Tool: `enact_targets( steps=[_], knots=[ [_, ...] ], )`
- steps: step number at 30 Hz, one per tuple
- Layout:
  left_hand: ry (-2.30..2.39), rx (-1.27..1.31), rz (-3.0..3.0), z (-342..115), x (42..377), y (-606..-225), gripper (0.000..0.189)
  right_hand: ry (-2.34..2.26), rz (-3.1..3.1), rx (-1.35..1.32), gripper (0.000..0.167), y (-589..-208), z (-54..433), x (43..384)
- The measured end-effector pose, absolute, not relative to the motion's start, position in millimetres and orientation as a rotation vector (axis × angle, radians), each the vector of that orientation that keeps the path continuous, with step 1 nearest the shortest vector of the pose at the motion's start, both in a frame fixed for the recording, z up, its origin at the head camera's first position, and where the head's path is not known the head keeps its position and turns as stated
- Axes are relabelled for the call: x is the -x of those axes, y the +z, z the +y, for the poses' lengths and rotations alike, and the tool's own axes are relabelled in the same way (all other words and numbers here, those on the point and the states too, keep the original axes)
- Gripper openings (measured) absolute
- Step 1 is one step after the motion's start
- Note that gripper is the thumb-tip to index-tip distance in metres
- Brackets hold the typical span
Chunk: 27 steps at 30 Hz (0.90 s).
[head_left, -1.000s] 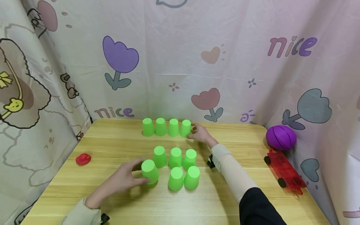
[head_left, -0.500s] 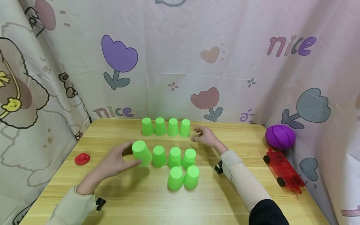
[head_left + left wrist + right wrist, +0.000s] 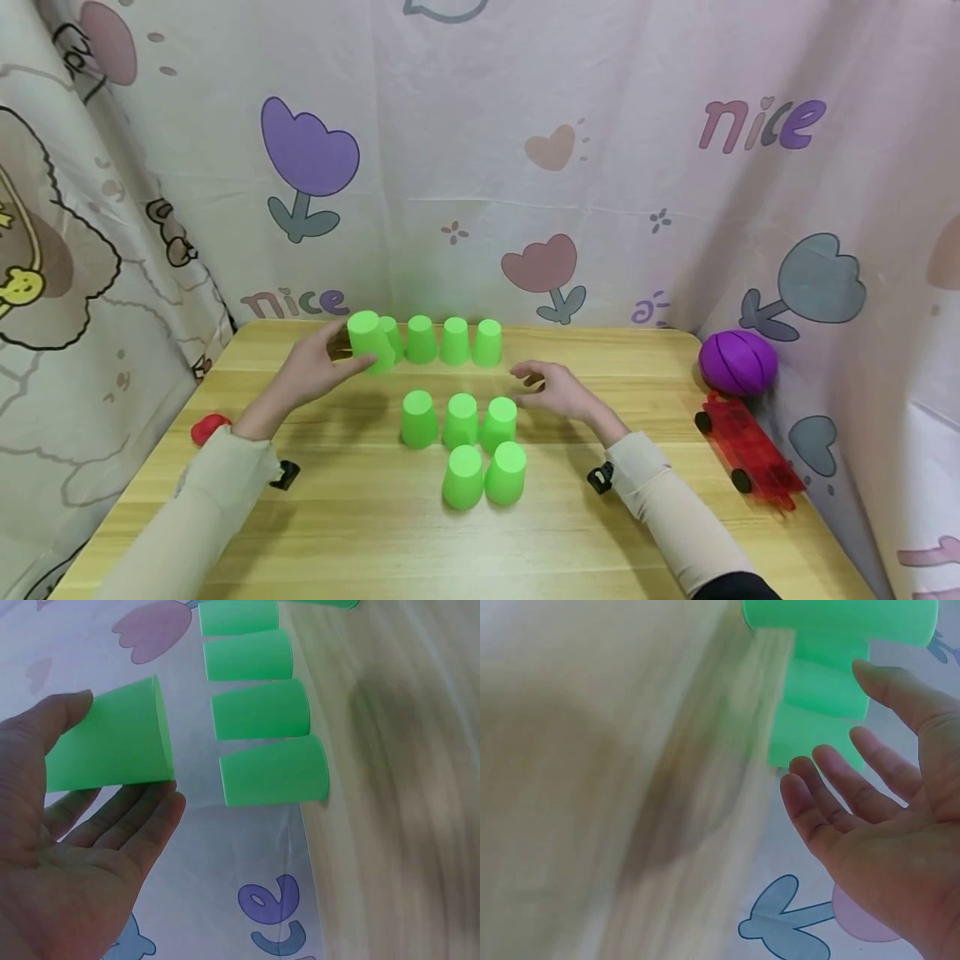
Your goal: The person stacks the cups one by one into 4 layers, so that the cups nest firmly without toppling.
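My left hand [image 3: 311, 367] grips an upside-down green cup [image 3: 369, 340] between thumb and fingers, held up at the left end of the back row of green cups [image 3: 454, 342]. In the left wrist view the held cup [image 3: 112, 739] is apart from the row. The cup at the row's left end is partly hidden behind it in the head view. My right hand [image 3: 558, 390] hovers right of the back row, fingers loosely bent and holding nothing. Nearer the front stand three green cups [image 3: 460, 421] in a row, with two more cups [image 3: 506, 473] before them.
A red object [image 3: 210, 428] lies at the table's left, partly covered by my left sleeve. On the right edge sit a purple ball [image 3: 738, 363] and a red toy car [image 3: 752, 446]. A printed curtain [image 3: 450, 167] hangs behind the wooden table [image 3: 375, 533].
My left hand has lifted a cup from the front group and carried it back and left to the back row. My right hand has drawn away from the back row's right-end cup.
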<state>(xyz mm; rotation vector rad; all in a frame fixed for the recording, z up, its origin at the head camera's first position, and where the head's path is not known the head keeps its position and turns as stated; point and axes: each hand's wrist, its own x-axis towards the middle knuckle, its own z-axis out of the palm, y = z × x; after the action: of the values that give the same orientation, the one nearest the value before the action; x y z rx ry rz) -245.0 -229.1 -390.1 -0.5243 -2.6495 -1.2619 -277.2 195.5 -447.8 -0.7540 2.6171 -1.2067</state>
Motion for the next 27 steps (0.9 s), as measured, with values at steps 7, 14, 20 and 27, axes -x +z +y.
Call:
enact_targets(
  steps=[7,14,20,27],
  knots=[
    [-1.304,0.473,-2.631,-221,270,-383,0.064,-1.222,2.555,0.762,0.055,-455,200,262],
    [-1.278,0.440,-2.620,-214,288,-377,0.065,-1.182,2.542,0.810,0.060,-463,209,252],
    [-1.251,0.380,-2.661,-209,307,-378,0.069,-1.165,2.532,0.850,0.063,-466,209,246],
    [-1.271,0.361,-2.707,-200,324,-386,0.073,-1.187,2.488,0.833,0.064,-468,205,243]
  ],
)
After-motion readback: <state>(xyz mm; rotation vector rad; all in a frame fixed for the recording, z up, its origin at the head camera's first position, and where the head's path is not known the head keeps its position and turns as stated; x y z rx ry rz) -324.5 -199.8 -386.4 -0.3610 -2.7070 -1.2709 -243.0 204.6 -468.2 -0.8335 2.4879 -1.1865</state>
